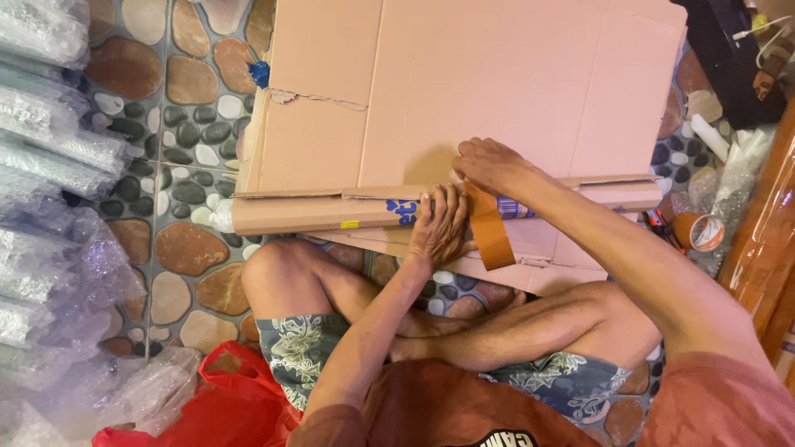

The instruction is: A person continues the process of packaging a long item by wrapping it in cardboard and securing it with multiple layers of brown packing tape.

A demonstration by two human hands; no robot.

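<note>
A large flattened cardboard box (464, 91) lies on the pebble-patterned floor in front of my crossed legs. My left hand (439, 225) presses flat on the box's near folded edge, over blue print. A strip of brown packing tape (489, 232) runs from the box edge down past that hand and hangs loose at its lower end. My right hand (490, 164) rests on the cardboard just above, fingers bent on the top end of the tape strip.
A roll of brown tape (700, 232) lies on the floor at the right, near white tubes (710, 136). Rolls of bubble wrap (50, 165) are stacked along the left. A red plastic bag (232, 406) sits by my left knee.
</note>
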